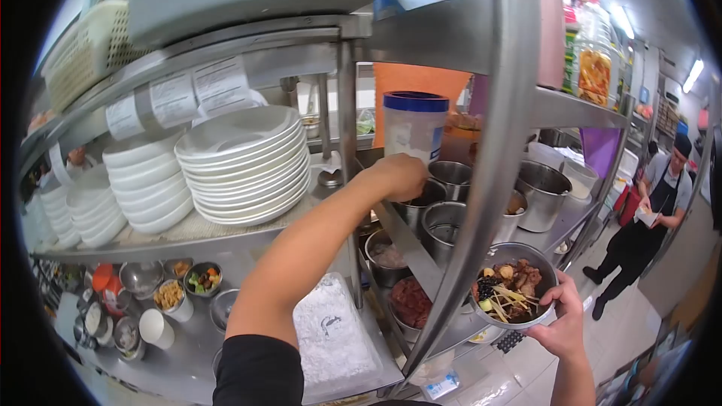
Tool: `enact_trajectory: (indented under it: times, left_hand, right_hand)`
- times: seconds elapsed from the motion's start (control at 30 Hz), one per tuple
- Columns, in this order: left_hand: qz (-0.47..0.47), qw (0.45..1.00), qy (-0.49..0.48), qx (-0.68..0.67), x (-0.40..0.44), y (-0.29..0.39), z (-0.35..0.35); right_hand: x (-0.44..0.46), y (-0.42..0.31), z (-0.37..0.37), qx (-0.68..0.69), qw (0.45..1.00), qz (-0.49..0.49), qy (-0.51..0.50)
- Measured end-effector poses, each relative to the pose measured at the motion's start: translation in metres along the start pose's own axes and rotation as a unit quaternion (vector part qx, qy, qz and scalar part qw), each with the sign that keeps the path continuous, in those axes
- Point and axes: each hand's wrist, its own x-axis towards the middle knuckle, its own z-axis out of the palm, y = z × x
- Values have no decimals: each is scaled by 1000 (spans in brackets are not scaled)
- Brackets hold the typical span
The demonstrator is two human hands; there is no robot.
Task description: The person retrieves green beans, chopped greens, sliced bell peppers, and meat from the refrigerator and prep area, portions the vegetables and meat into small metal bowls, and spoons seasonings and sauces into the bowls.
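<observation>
My right hand (562,317) grips the rim and side of a metal bowl (547,256). In the bowl lie chunks of browned meat, pale yellow strips like shredded ginger, dark bits like black beans and a few pale cloves or pieces. My left hand (402,177) reaches past the shelf post, curled over a metal pot (426,214). Its fingertips point down and are hidden, so whatever they pinch does not show. Just behind this hand stands a clear tub with a blue lid (416,101). Beside it are more metal pots (450,173).
A steel post (492,105) rises between my hands. Stacked white plates (248,173) fill the left shelf. Below are a tray of white powder (335,323), a pot of red meat (411,302) and several small bowls. At right, a person in an apron (662,195) stands in the aisle.
</observation>
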Motion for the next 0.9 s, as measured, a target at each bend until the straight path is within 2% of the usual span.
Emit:
enact_trajectory:
  times: [0.07,0.17,0.27,0.33,0.37,0.43,0.47,0.5,0.57,0.63,0.73,0.83,0.9]
  left_hand:
    - [21,1000,-16,-10,-6,-3,-3]
    - [44,996,34,-75,-5,-24,16]
    - [-37,992,-37,-117,-25,-9,-14]
    - [-121,972,-19,-199,-41,4,-27]
    - [-32,984,1,-176,-32,-30,-6]
    - [4,980,37,-194,-21,-74,19]
    - [-56,969,56,-233,-19,-75,24]
    - [-37,968,74,-237,-24,-63,16]
    - [-81,956,83,-270,-34,-28,-13]
    - [-208,921,68,-323,-37,2,-30]
    - [-171,915,92,-353,-45,38,-45]
    - [10,936,165,-309,-64,86,-45]
    - [226,937,171,-203,-60,98,-31]
  right_hand:
    - [0,-1,-1,-11,1000,-8,8]
    - [-3,5,-5,-1,1000,18,-1]
    - [-2,9,-5,-13,1000,-15,1]
    - [-2,11,-6,-13,1000,-23,1]
    - [-1,7,-8,-21,1000,-22,-5]
    - [0,7,-9,-10,999,-37,1]
    - [-1,7,-11,-17,999,-43,-6]
    - [-1,9,-10,1,999,-50,3]
    - [-2,10,-10,15,999,-41,5]
    - [-4,13,-10,24,999,-32,-3]
    - [-5,15,-9,35,999,-35,-2]
    - [-6,15,-9,32,999,-40,2]
    - [-5,14,-9,23,999,-39,-2]
